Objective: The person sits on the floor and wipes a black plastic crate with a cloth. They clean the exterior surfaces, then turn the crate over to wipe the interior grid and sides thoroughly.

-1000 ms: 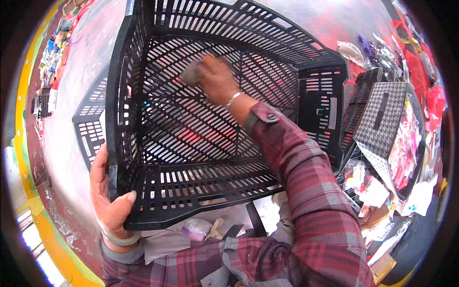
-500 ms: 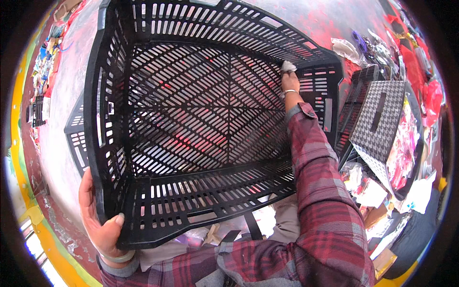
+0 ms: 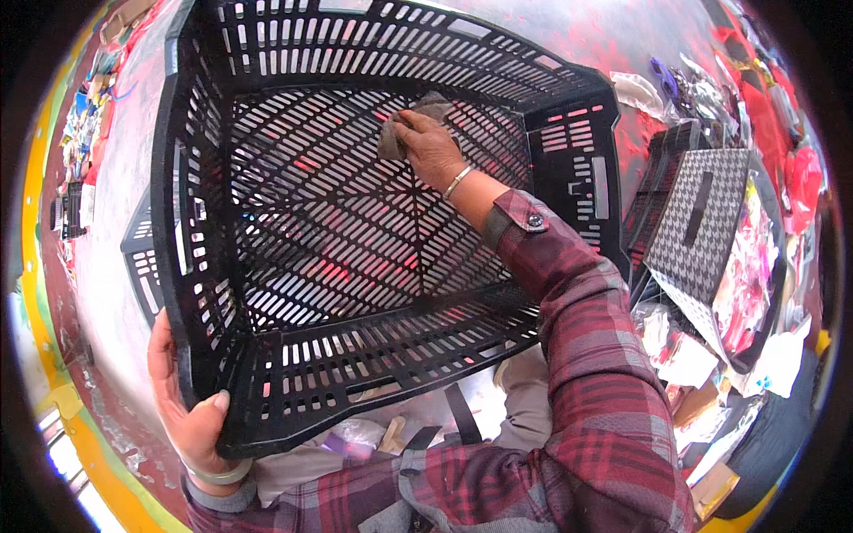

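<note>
We've got a slotted black plastic crate (image 3: 417, 213) in our left grip (image 3: 197, 428), greyish rag (image 3: 389, 142) in our right grip (image 3: 434, 155).

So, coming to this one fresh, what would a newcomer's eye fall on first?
The big black slatted crate filling the middle of the view, its lower left corner gripped by the left hand. Inside it, the right hand holds a grey-brown cloth at the slatted base. Then, right of the crate, a houndstooth-patterned box, with bright red plastic beyond it.
</note>
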`<state>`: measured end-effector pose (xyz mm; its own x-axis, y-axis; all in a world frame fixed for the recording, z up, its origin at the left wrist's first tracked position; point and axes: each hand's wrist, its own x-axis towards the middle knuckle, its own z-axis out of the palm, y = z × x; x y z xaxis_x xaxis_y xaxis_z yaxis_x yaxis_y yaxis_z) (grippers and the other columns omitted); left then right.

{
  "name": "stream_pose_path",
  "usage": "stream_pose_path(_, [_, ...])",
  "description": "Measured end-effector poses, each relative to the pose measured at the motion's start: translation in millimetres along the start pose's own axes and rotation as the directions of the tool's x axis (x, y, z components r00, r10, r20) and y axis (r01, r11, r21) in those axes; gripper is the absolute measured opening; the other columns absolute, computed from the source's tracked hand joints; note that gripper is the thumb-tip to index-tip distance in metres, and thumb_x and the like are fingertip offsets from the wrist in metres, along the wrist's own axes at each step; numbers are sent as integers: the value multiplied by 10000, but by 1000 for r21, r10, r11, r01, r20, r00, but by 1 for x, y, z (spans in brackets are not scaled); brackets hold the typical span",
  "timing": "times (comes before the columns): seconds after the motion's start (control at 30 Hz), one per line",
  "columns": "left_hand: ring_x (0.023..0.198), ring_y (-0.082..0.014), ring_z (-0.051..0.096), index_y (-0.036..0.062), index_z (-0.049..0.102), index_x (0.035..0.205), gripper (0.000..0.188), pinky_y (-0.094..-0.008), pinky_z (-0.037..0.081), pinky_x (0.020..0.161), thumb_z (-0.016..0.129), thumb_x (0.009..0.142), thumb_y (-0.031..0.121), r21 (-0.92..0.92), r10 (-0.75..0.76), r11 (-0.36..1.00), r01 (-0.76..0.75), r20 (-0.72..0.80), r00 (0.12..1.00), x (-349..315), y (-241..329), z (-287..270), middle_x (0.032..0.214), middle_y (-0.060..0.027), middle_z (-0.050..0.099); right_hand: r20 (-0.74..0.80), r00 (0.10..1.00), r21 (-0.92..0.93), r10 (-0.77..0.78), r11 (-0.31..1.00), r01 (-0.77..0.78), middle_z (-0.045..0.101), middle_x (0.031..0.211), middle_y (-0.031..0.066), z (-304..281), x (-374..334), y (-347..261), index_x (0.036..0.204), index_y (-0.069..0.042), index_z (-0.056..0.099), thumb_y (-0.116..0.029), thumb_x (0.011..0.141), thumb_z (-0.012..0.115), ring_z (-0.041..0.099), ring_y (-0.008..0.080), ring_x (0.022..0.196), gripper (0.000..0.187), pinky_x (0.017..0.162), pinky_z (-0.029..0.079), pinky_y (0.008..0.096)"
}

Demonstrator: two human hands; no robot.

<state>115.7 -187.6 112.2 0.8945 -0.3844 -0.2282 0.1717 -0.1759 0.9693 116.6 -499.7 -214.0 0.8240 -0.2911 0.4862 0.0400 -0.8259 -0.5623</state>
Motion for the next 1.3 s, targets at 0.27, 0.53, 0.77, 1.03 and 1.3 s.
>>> stream_pose_path(0.27, [1170, -310, 497, -55, 256, 1380, 895, -416, 399, 1016, 636, 603, 175, 85, 60, 995, -58, -22, 998, -4, -7, -6, 1318, -205, 433, -153, 606, -490, 780, 473, -732, 633, 973, 124, -69, -42, 115, 970, -169, 699, -241, 828, 524, 594, 317, 955, 237, 837, 482, 400])
stream_pose_path(0.53, [1175, -305, 491, -64, 218, 1393, 950, -411, 392, 1013, 687, 605, 182, 192, 6, 981, -6, 5, 1000, 1, -3, -17, 1315, -209, 428, -124, 374, -408, 919, 297, -863, 634, 1079, 181, -72, -53, 158, 1056, -73, 659, -363, 849, 451, 605, 348, 1004, 412, 888, 465, 410])
stream_pose_path(0.77, [1207, -249, 433, -67, 261, 1367, 967, -360, 318, 1047, 740, 583, 233, 193, -80, 977, 89, -53, 995, -1, 2, -13, 1310, -158, 414, 56, 257, -552, 965, 244, -798, 409, 1412, 105, -40, -37, 186, 1246, -126, 570, -486, 849, 392, 346, 323, 1312, 564, 1047, 312, 426])
stream_pose_path(1.03, [1217, -248, 420, -55, 263, 1366, 935, -359, 319, 1046, 705, 581, 196, 131, -110, 985, 116, -52, 993, -3, 1, -15, 1316, -149, 406, 184, 185, -689, 965, 261, -677, 492, 1328, 148, -53, -17, 194, 1210, -109, 591, -319, 823, 521, 453, 301, 1248, 447, 968, 430, 392])
stream_pose_path(1.3, [1210, -239, 428, -61, 262, 1368, 958, -353, 314, 1048, 739, 590, 231, 190, -42, 981, 45, -24, 999, 1, 1, -16, 1313, -151, 412, 47, 617, -534, 785, 542, -649, 566, 1097, 197, -60, -66, 168, 1243, -176, 534, -217, 802, 472, 527, 358, 1075, 447, 908, 436, 423])
